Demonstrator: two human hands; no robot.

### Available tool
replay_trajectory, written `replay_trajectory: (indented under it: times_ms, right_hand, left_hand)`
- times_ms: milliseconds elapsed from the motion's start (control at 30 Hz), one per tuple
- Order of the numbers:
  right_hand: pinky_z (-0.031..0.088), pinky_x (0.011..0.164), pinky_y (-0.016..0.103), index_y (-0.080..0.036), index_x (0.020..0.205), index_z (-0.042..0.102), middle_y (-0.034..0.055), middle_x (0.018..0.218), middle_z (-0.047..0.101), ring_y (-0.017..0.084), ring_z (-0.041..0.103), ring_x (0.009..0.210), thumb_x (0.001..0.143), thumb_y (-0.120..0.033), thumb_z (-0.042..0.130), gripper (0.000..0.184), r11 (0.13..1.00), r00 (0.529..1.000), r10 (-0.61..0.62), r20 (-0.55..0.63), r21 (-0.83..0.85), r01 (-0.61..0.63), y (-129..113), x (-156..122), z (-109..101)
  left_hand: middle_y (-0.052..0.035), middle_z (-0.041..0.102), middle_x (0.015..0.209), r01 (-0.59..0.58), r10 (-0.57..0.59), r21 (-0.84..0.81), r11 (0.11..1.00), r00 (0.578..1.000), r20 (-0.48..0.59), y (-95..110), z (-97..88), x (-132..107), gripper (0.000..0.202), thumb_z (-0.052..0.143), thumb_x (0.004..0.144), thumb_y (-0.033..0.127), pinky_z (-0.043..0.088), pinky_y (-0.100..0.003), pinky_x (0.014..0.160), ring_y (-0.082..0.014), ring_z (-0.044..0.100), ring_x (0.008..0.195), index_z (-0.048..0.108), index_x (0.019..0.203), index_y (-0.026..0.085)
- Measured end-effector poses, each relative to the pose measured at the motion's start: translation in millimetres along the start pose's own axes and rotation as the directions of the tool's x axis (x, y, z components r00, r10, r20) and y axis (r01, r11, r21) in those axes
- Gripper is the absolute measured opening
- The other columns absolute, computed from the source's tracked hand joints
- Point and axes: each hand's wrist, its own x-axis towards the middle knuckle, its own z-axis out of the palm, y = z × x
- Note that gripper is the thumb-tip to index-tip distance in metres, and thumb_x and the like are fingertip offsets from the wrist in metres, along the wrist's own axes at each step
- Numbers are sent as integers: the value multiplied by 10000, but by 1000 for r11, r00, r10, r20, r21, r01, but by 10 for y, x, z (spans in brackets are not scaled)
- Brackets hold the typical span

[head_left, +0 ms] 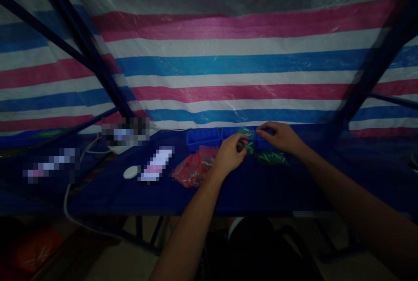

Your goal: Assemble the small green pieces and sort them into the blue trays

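Note:
My left hand (230, 154) is closed on a small clear green plastic bag (250, 147), held in front of the blue bins. My right hand (282, 137) is a short way to the right, over another blue bin (264, 142). Its thumb and fingertips are drawn together in a pinch; whatever may lie between them is too small and dark to make out. Below it lies a pile of green plastic bags (271, 157). Left of my left wrist are several red plastic bags (189, 171) with small contents I cannot identify.
A blue divided bin (203, 138) stands at the back of the blue table (261, 194). To the left lie a phone (156, 164), a white round object (131, 172) and a white cable (67, 198). Dark metal posts (365, 85) and a striped sheet (228, 65) stand behind.

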Motion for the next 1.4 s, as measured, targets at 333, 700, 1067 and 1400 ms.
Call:
replay_trajectory:
  times_ms: [333, 700, 1067, 1400]
  right_hand:
    - [576, 828, 356, -217, 1010, 717, 54, 938, 767, 214, 727, 857, 704, -468, 867, 423, 786, 982, 135, 132, 589, -187, -183, -47, 218]
    - [620, 759, 359, -213, 923, 721, 64, 887, 761, 216, 724, 809, 776, -605, 782, 424, 682, 968, 235, 87, 695, -228, -349, -80, 279]
    - [595, 825, 379, -235, 1124, 726, 71, 1072, 763, 232, 715, 916, 793, -518, 797, 441, 841, 988, 155, 3, 524, -134, -251, -80, 317]
    - [564, 601, 318, -202, 949, 702, 53, 873, 746, 192, 672, 691, 716, -554, 835, 444, 803, 974, 226, 19, 562, -197, -193, -72, 340]
  left_hand:
    - [-88, 715, 1112, -11, -50, -247, 969, 970, -239, 52, -22, 53, 306, 713, 892, 196, 596, -344, 861, -176, 715, 918, 617, 1182, 200]
    - [-90, 707, 1189, -54, 53, -4, 999, 994, -94, 77, -22, -4, 363, 749, 881, 378, 567, -376, 934, -218, 680, 1046, 695, 1200, 214]
    - [-51, 749, 1035, 114, -136, -146, 983, 979, -149, 81, -72, 6, 388, 652, 922, 203, 564, -330, 849, -194, 726, 921, 548, 1295, 224]
    - [-75, 725, 1071, 101, -99, -8, 995, 952, -290, 75, -69, 15, 367, 700, 905, 284, 552, -352, 914, -202, 705, 938, 594, 1244, 192]
